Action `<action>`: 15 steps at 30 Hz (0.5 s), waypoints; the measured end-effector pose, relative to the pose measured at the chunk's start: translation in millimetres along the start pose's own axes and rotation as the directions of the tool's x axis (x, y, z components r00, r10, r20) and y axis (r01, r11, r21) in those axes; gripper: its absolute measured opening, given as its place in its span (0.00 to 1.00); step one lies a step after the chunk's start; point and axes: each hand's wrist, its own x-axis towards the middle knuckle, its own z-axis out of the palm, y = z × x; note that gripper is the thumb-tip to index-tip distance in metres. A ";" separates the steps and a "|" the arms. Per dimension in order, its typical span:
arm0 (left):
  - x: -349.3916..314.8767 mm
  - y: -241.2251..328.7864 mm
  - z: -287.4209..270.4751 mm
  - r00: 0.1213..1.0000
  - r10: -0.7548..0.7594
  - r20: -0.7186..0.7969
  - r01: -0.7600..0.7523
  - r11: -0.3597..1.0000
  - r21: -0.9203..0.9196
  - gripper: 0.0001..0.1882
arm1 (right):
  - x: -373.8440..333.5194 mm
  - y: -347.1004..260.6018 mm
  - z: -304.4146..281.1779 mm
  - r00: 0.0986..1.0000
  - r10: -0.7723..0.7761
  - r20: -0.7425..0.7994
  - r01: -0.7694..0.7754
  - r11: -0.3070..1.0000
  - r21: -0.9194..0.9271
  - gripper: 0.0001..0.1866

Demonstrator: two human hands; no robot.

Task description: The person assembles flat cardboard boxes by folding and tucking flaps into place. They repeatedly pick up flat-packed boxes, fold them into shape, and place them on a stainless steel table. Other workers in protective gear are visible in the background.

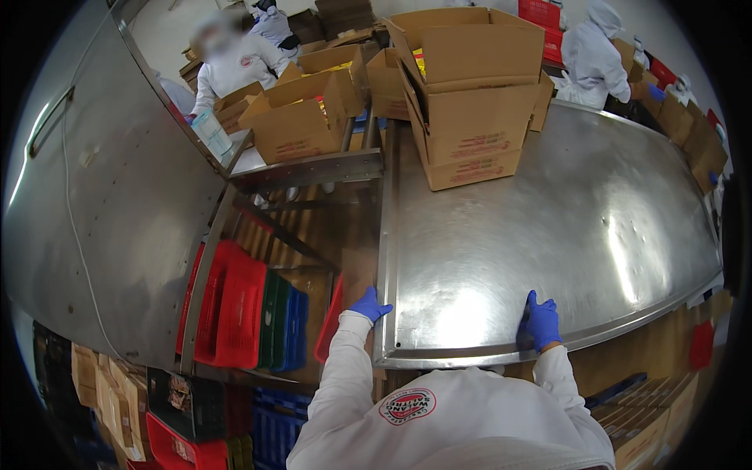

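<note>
A steel table with a raised rim spreads before me. My left hand, in a blue glove, is at the table's left edge near the front corner. Its thumb side touches the rim, and its fingers are apart. Farther right, my right hand, also in a blue glove, rests on the tabletop by the front rim with fingers stretched forward. Neither hand shows anything held. A large open cardboard box stands at the table's far left, beyond both hands' reach.
Open cartons with yellow packets stand on a frame at far left. Below it are red crates and a blue crate. A steel panel rises on the left. People in white work at far left and far right.
</note>
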 end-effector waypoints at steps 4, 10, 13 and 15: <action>6.9 -0.9 -2.2 0.999 0.013 -0.041 -0.013 1.000 0.003 0.44 | 3.8 -1.8 -5.8 1.000 -0.003 0.008 0.002 0.998 0.062 0.37; 5.8 1.0 -2.6 0.999 0.023 -0.032 -0.022 0.999 0.041 0.43 | -0.7 -5.9 -13.7 0.999 0.004 0.035 -0.007 0.997 0.083 0.36; 3.1 3.8 -4.2 0.998 0.037 -0.051 -0.034 0.998 0.055 0.42 | -3.6 -8.0 -18.2 1.000 0.012 0.028 -0.015 0.996 0.092 0.36; 1.8 4.4 -3.5 0.997 0.037 -0.069 -0.033 0.998 0.061 0.40 | -4.5 -9.0 -20.8 1.000 0.009 0.025 -0.012 0.994 0.109 0.36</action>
